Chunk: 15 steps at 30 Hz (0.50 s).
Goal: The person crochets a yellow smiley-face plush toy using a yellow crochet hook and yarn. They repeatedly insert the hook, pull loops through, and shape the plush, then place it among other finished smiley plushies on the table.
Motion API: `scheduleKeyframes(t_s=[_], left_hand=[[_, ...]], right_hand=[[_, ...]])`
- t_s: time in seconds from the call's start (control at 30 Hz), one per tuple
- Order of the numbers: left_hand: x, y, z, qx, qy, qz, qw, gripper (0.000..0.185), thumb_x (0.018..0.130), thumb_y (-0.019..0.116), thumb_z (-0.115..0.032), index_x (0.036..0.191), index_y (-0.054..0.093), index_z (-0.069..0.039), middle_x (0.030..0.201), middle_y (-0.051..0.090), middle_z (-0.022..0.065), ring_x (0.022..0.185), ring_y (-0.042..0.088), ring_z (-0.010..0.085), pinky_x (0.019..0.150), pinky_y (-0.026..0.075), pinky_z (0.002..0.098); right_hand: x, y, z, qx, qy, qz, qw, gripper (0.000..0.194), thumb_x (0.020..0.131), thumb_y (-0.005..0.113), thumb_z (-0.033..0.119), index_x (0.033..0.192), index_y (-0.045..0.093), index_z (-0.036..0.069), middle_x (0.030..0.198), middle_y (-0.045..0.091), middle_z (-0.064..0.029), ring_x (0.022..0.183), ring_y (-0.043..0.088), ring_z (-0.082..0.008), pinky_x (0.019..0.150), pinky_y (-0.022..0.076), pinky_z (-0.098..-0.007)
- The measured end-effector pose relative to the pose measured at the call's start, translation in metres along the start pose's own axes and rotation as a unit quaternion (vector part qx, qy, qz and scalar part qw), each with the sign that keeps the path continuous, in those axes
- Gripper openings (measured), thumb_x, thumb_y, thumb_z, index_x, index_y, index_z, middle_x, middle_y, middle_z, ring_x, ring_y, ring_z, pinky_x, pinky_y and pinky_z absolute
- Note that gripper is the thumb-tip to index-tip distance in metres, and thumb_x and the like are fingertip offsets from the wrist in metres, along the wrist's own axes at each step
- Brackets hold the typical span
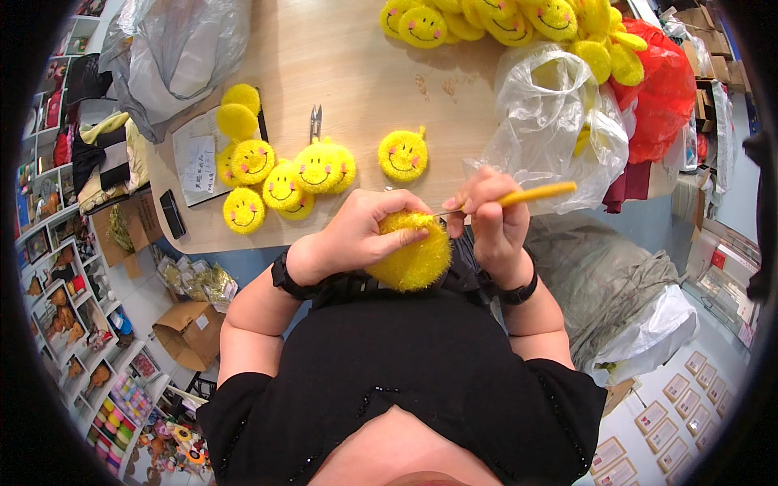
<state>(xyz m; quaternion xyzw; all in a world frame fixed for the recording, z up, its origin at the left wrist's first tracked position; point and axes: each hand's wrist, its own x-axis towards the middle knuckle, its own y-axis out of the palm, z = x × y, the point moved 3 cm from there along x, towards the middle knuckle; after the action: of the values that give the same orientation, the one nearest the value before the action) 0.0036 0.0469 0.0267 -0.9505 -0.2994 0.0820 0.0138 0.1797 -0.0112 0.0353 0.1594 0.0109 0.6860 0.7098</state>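
A round fuzzy yellow crocheted piece [413,261] is in my left hand [377,228], its thumb lying across the top and the plain side facing up. My right hand [495,225] grips a crochet hook with a yellow handle [538,193]; its thin metal tip meets the upper right edge of the piece. Beyond my hands, one yellow smiley piece [403,155] lies alone on the table [358,73]. Several more smiley pieces [282,185] sit in a loose cluster to the left, with thread snips [315,124] just behind them.
A heap of smiley pieces [504,21] lies at the far right, by a clear plastic bag [547,115] and a red bag [659,91]. At the left are a grey plastic bag [176,61], a clipboard with handwritten paper [197,161] and a black phone [172,214].
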Motion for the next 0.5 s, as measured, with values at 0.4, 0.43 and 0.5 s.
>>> scheduleKeyframes(t_s=[0.4,0.43,0.5], left_hand=[[0.001,0.008,0.003,-0.085,0.002,-0.063,0.994,0.025,0.084,0.076,-0.015,0.101,0.062,-0.003,0.086,0.069,0.0084,0.082,0.067,0.0158,0.074,0.050,0.0273],[0.001,0.008,0.004,-0.108,-0.009,-0.061,0.992,0.026,0.083,0.076,-0.015,0.101,0.061,-0.003,0.086,0.068,0.0084,0.082,0.067,0.0158,0.075,0.050,0.0273],[0.002,0.009,0.005,-0.100,-0.004,-0.065,0.993,0.026,0.083,0.076,-0.014,0.101,0.060,-0.003,0.087,0.068,0.0073,0.084,0.066,0.0143,0.076,0.050,0.0269]], right_hand=[[-0.007,-0.007,0.010,-0.022,-0.063,-0.049,0.997,0.028,0.092,0.065,0.030,0.095,0.056,0.004,0.089,0.064,-0.0150,0.072,0.068,-0.0207,0.065,0.0584,-0.0309],[-0.008,-0.006,0.010,-0.012,-0.070,-0.045,0.996,0.025,0.091,0.067,0.026,0.095,0.058,0.003,0.091,0.066,-0.0160,0.076,0.070,-0.0211,0.067,0.0585,-0.0310],[-0.010,-0.007,0.011,-0.034,-0.082,-0.044,0.995,0.024,0.090,0.069,0.025,0.095,0.059,0.004,0.089,0.069,-0.0168,0.076,0.070,-0.0221,0.068,0.0582,-0.0309]])
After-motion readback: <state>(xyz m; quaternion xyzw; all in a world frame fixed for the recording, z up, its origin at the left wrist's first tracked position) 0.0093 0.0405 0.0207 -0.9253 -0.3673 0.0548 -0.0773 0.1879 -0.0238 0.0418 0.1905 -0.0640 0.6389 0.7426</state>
